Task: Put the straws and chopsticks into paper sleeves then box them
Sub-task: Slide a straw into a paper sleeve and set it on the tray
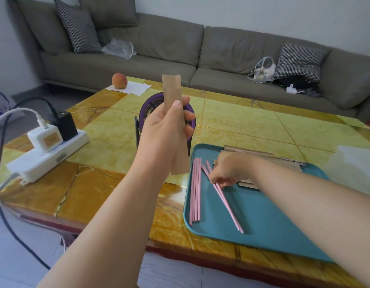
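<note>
1. Nearest the person, a teal tray [263, 229] is sitting on the desk [96, 194]. On it, a loose pink pair [226, 204] of thin sticks, straws or chopsticks, I can't tell which, is slanting away from the right hand towards the person.
2. The right hand [223, 171] is curling down over the far ends of that pair and pinching them. Just to its left, four more pink sticks [195, 190] are lying side by side.
3. Directly behind the right hand, spare brown sleeves [284, 161] are lying stacked.
4. Up and left of it, the left hand [165, 132] is gripping one paper sleeve [172, 94] near its middle, long axis almost upright. Its lower end is hanging just left of the right hand, so I'd say the pair needs lifting and turning to line up.
5. Beyond the left hand, a purple fan [145, 110] is peeking out.
6. Far left, a power strip [44, 159] is carrying a white charger [45, 137]; its tan label is too blurred to read.
</note>
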The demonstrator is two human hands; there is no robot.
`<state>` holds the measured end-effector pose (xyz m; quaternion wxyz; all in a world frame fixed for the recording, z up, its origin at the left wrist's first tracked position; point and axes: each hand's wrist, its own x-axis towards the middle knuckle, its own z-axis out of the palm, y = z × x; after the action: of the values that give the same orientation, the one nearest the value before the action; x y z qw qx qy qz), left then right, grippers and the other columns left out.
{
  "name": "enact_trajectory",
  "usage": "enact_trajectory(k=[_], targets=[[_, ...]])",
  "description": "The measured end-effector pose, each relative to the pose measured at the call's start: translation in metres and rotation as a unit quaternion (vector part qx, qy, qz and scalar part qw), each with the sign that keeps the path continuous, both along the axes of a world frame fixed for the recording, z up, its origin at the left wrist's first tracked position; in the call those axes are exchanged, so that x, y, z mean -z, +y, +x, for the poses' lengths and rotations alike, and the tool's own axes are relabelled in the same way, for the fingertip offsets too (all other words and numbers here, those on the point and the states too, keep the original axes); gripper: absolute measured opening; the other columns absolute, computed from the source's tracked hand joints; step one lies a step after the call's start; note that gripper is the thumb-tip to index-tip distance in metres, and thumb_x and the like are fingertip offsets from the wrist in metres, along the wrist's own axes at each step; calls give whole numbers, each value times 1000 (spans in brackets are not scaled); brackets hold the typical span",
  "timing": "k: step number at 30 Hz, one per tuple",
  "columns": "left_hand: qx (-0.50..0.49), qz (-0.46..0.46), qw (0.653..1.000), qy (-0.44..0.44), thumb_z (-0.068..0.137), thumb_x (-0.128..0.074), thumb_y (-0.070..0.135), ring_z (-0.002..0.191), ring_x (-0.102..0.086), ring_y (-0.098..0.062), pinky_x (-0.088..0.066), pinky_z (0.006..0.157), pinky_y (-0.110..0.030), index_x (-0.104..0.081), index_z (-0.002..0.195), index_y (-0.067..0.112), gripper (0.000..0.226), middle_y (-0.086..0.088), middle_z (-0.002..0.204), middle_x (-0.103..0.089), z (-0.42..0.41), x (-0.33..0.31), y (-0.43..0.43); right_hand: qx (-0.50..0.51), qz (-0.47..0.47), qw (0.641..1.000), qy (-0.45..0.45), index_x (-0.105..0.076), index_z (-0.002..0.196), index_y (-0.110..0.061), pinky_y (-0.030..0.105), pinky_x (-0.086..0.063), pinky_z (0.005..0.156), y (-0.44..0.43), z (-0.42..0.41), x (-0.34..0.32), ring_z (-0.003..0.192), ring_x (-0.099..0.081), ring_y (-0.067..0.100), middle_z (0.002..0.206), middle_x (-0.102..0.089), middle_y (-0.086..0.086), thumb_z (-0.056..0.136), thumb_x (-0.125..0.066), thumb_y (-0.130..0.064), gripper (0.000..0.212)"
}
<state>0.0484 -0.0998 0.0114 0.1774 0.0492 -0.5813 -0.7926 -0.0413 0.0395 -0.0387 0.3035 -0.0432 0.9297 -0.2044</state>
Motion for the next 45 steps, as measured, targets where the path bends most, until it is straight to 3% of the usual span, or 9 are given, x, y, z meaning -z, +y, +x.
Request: enact_trajectory(k=[7, 11, 14, 19, 23, 26, 30, 37, 45], targets=[[57, -116, 990, -53, 94, -54, 28, 58, -53, -5, -55, 78, -33, -64, 100, 24, 12, 8, 71, -61, -5, 19, 15, 29, -206, 977, 40, -65, 87, 0, 16, -47, 53, 40, 10, -25, 54, -57, 8, 69, -64, 5, 85, -62, -3, 5], [125, -180, 969, -113, 90, -61, 26, 48, -51, -4, -56, 80, -39, -64, 89, 25, 3, 6, 71, -61, -14, 41, 39, 98, -390, 913, 70, -63, 84, -5, 15, -48, 50, 65, 23, -29, 54, -60, 9, 68, -67, 7, 83, -64, 0, 5], [199, -220, 942, -154, 82, -70, 35, 52, -52, -10, -55, 86, -47, -66, 87, 28, 10, 5, 62, -58, -16, 53, 57, 133, -457, 875, 93, -61, 83, -6, 15, -49, 52, 83, 31, -21, 56, -60, 10, 62, -66, 2, 84, -60, 1, 7], [230, -267, 923, -153, 79, -72, 39, 58, -56, -7, -56, 78, -34, -70, 78, 28, 11, 7, 66, -63, -11, 56, 91, 165, -530, 824, 114, -61, 81, -10, 16, -49, 54, 110, 39, -8, 56, -62, 10, 61, -67, -1, 85, -60, -1, 9], [213, -272, 925, -160, 74, -75, 41, 62, -64, -2, -57, 77, -30, -70, 70, 30, 13, 12, 64, -67, -12, 62, 113, 169, -562, 801, 117, -61, 82, -10, 17, -49, 55, 131, 43, 3, 57, -62, 10, 61, -66, -1, 84, -60, 1, 12], [210, -280, 922, -165, 73, -76, 39, 59, -61, -4, -55, 78, -35, -70, 68, 28, 14, 11, 61, -65, -16, 64, 121, 156, -560, 807, 105, -63, 82, -12, 17, -49, 57, 140, 42, 8, 58, -61, 9, 63, -66, -1, 84, -62, 0, 12], [216, -259, 926, -170, 79, -73, 26, 51, -55, -3, -53, 71, -29, -72, 62, 28, 17, 10, 60, -67, -26, 64, 130, 155, -557, 811, 94, -66, 84, -12, 18, -51, 59, 154, 36, 9, 64, -64, 10, 68, -68, 0, 81, -66, -2, 10], [218, -287, 916, -175, 80, -72, 26, 50, -54, -5, -53, 76, -34, -69, 76, 20, 7, 11, 51, -59, -35, 70, 138, 189, -568, 798, 71, -64, 81, -11, 17, -53, 59, 158, 32, 14, 66, -64, 14, 71, -68, 4, 80, -66, 0, 12], [273, -267, 907, -175, 86, -66, 25, 53, -51, -6, -49, 62, -16, -69, 87, 10, 15, 2, 77, -74, -27, 64, 135, 176, -550, 807, 120, -65, 79, -16, 16, -46, 54, 155, 38, 14, 61, -59, 6, 66, -67, -4, 80, -68, -5, 12]])
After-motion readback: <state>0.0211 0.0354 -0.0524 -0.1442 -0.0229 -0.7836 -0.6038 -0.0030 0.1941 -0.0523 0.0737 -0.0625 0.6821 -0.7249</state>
